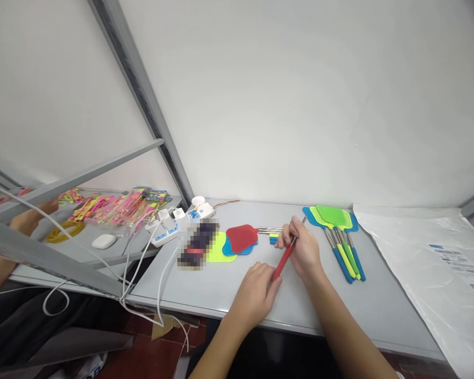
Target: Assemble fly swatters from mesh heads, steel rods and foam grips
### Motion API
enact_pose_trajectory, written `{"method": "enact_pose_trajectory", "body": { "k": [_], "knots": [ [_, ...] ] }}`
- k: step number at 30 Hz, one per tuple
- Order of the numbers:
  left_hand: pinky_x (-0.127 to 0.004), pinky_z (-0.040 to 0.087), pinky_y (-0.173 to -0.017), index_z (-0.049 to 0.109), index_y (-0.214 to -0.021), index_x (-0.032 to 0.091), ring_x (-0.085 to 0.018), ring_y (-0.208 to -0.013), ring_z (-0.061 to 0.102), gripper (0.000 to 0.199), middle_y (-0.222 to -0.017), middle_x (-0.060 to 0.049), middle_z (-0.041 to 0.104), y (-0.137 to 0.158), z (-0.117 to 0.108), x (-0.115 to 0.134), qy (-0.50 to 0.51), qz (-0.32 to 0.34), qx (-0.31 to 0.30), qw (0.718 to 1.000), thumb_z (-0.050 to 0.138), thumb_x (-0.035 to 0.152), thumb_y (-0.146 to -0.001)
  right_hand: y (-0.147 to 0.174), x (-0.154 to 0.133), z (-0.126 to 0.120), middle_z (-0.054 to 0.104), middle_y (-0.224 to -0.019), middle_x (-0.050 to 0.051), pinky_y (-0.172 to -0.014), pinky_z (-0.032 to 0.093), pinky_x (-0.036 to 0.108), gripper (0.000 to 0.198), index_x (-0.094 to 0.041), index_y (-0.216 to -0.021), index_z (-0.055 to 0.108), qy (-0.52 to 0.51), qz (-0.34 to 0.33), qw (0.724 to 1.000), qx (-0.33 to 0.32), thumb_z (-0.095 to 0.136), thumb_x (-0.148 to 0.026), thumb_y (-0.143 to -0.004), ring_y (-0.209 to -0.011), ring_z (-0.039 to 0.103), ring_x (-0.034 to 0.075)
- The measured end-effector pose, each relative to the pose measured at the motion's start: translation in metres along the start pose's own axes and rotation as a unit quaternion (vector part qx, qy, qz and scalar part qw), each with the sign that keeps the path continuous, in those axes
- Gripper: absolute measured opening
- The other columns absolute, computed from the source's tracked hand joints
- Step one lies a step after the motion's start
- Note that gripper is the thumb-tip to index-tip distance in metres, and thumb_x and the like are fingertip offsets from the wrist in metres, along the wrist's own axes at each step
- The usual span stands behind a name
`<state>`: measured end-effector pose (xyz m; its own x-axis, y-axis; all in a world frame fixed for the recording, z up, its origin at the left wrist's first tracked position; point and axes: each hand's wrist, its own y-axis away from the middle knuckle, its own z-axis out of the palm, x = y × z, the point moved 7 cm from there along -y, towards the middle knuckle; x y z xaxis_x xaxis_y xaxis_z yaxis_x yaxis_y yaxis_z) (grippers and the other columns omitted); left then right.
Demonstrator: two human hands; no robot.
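Red-handled rod [283, 261], one, held in two hands [254, 295]

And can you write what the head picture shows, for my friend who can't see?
The left hand and right hand hold a red-handled rod over a grey table. Blue, yellow and green swatters lie to the right, near white plastic packaging; red, blue and yellow mesh heads lie left.

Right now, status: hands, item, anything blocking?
Left hand holding red handle; right hand gripping its metal rod. Red mesh head lying apart. Swatters rightward, clear of both hands.
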<state>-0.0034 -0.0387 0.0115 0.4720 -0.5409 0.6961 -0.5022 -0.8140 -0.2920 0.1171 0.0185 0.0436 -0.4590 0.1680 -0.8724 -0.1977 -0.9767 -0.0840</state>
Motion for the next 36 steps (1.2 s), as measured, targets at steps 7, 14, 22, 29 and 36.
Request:
{"method": "enact_pose_trajectory", "body": {
  "k": [7,14,22,29,36],
  "knots": [
    [-0.020,0.030,-0.046,0.046,-0.081,0.020,-0.007,-0.046,0.032,0.040,-0.057,0.007,0.035,0.007,0.002,-0.038,0.487,-0.244,0.101,0.833,0.042,0.059,-0.090,0.010,0.035,0.071,0.064,-0.076,0.002,-0.075,0.048,0.029,0.047,-0.020,-0.074,0.058,0.221,0.011,0.953,-0.208,0.034,-0.055,-0.095,-0.077,0.062,0.016],
    [-0.014,0.019,-0.032,0.046,-0.085,0.022,-0.003,-0.038,0.024,0.040,-0.058,0.009,0.035,0.033,-0.024,-0.081,0.615,-0.296,0.191,0.706,0.055,0.061,-0.082,-0.010,0.077,0.074,0.052,-0.136,0.015,-0.107,0.027,0.053,0.049,-0.019,-0.130,0.052,0.545,-0.100,0.788,-0.270,0.047,-0.048,-0.091,-0.130,0.041,0.031],
    [-0.013,0.017,-0.031,0.044,-0.090,0.025,-0.003,-0.037,0.025,0.035,-0.059,0.010,0.034,0.052,-0.045,-0.105,0.597,-0.301,0.279,0.689,0.056,0.057,-0.084,-0.001,0.118,0.064,0.053,-0.137,0.017,-0.108,0.023,0.058,0.038,-0.017,-0.126,0.059,0.647,-0.171,0.683,-0.293,0.049,-0.030,-0.091,-0.128,0.047,0.032],
    [-0.015,0.019,-0.031,0.046,-0.084,0.022,-0.004,-0.037,0.025,0.038,-0.055,0.009,0.035,0.046,-0.026,-0.097,0.584,-0.300,0.240,0.715,0.048,0.060,-0.087,-0.008,0.045,0.078,0.070,-0.109,0.010,-0.094,0.043,0.042,0.032,-0.021,-0.111,0.062,0.598,-0.258,0.735,-0.188,0.033,-0.029,-0.098,-0.101,0.064,0.023],
    [-0.017,0.017,-0.032,0.044,-0.080,0.021,-0.004,-0.036,0.023,0.041,-0.055,0.009,0.035,0.013,0.011,-0.068,0.569,-0.293,0.129,0.757,0.045,0.062,-0.087,-0.007,-0.067,0.041,0.065,-0.079,0.002,-0.065,0.045,0.028,0.029,-0.020,-0.088,0.061,0.380,-0.303,0.864,0.129,0.040,-0.038,-0.097,-0.072,0.059,0.017]
  ]
}}
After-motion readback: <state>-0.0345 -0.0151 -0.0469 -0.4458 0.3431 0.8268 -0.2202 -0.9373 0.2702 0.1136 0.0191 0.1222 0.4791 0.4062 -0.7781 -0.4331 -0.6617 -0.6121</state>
